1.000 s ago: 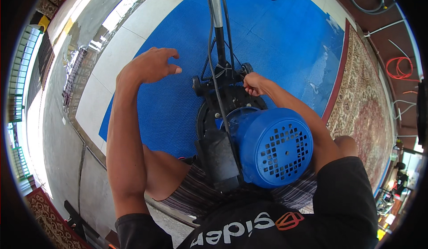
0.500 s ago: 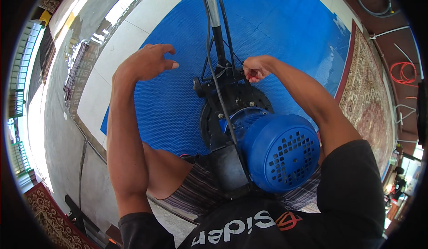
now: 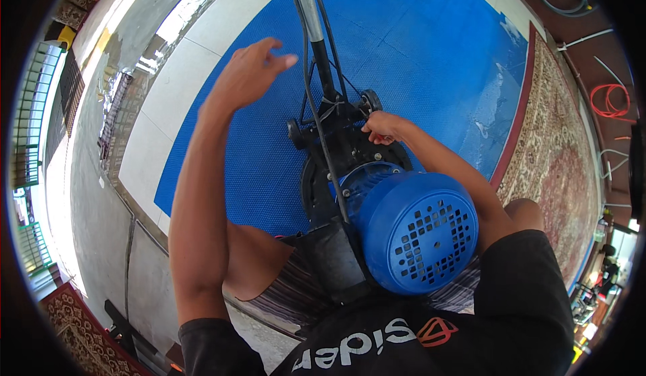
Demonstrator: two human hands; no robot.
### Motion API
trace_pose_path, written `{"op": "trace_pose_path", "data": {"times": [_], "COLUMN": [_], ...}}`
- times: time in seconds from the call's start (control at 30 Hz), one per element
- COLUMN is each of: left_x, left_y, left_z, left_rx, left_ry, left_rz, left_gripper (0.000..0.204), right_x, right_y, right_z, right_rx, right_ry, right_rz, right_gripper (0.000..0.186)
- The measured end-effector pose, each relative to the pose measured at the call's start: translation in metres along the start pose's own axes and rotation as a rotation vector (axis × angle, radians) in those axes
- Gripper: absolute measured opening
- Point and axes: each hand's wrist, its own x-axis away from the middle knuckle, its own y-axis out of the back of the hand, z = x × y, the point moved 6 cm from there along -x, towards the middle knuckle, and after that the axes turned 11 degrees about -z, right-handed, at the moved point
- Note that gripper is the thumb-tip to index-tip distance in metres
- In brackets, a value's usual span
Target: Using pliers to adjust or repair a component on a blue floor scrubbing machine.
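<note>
A floor scrubbing machine stands tipped back against my body, its round blue motor (image 3: 420, 231) between my knees. Its black base (image 3: 343, 134) carries a small wheel (image 3: 369, 99) on the far right and another on the left. My right hand (image 3: 385, 128) is closed at the base, just below the right wheel. Something small and red shows in its fingers; most of it is hidden. Raised in the air left of the machine's handle pole (image 3: 308, 9), my left hand (image 3: 250, 73) is empty, thumb and fingers apart.
The machine rests over a blue textured mat (image 3: 235, 167). A patterned carpet (image 3: 545, 134) lies along the mat's right side. Black cables (image 3: 321, 114) run down the pole to the motor. A coiled red hose (image 3: 611, 101) hangs on the right.
My left hand has moved up and to the right, nearer the pole. My right hand has shifted down a little, and the right wheel now shows above it.
</note>
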Motion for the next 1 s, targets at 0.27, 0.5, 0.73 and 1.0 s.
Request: {"op": "trace_pose_path", "data": {"times": [0.27, 0.5, 0.73, 1.0], "left_x": [-0.059, -0.075, -0.082, -0.079], "left_y": [-0.059, -0.072, -0.074, -0.074], "left_z": [-0.005, -0.005, -0.003, 0.002], "left_rx": [0.614, 0.894, 0.685, 0.672], "left_ry": [0.218, 0.145, 0.200, 0.183], "left_rz": [-0.214, -0.217, -0.269, -0.315], "left_gripper": [0.090, 0.057, 0.038, 0.039], "right_x": [-0.001, -0.013, -0.008, -0.008], "right_y": [-0.008, -0.005, -0.002, 0.012], "right_z": [-0.002, -0.011, 0.004, 0.054], "right_rx": [-0.239, -0.289, -0.256, -0.132], "right_ry": [-0.199, -0.092, -0.234, -0.363], "right_rz": [-0.056, -0.096, 0.026, 0.093], "right_gripper": [0.022, 0.026, 0.036, 0.039]}}
